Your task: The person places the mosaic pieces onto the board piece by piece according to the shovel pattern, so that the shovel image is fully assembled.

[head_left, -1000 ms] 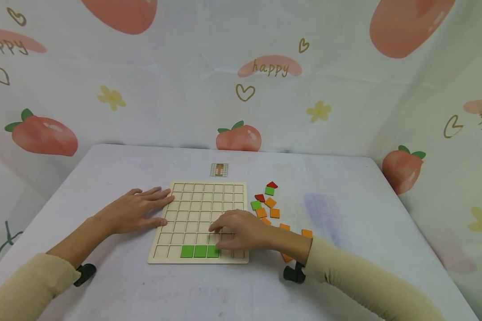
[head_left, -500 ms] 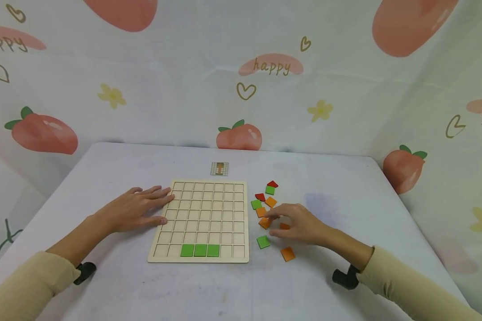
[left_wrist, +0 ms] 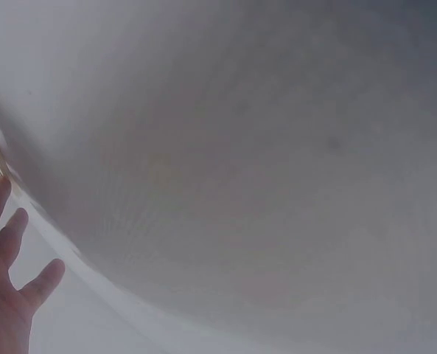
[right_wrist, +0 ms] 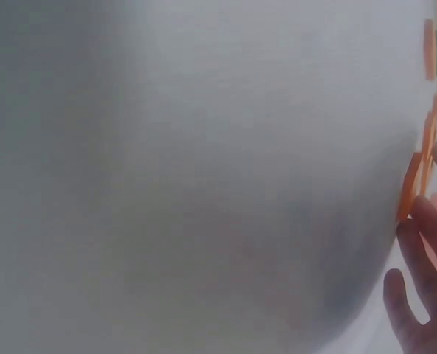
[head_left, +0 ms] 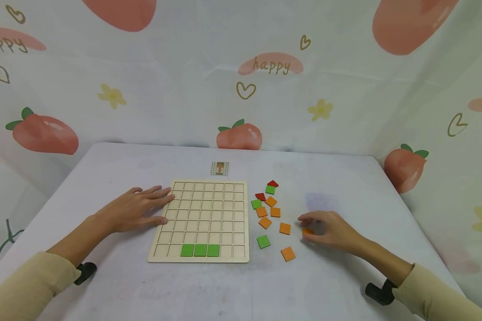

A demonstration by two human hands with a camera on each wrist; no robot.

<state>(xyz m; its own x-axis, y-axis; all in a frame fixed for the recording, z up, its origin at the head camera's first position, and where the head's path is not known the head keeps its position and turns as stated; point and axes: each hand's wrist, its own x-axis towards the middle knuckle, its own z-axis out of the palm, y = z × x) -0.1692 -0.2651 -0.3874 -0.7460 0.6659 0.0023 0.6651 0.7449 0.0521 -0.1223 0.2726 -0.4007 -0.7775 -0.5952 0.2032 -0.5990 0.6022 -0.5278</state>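
Note:
My left hand (head_left: 138,209) lies with spread fingers along the left edge of the pale wooden grid board (head_left: 204,223). In the left wrist view those fingers (left_wrist: 12,232) show at the lower left. Three green square tiles (head_left: 200,250) sit side by side in the board's nearest row. To the right, my right hand (head_left: 329,229) bends over an orange square tile (head_left: 307,232), its thumb close to the near side and its index fingertip apart from it. Partly hidden by the hand, this tile (right_wrist: 408,188) appears beside the fingers in the right wrist view.
Several loose orange tiles (head_left: 285,228) and green tiles (head_left: 263,241) lie right of the board, with red pieces (head_left: 272,183) behind. A small picture card (head_left: 219,168) lies beyond the board. A patterned cloth (head_left: 184,89) hangs behind the table.
My right hand has moved from above the board's nearest row, past the loose tiles, to the rightmost orange tile. The left hand has stayed at the board's edge.

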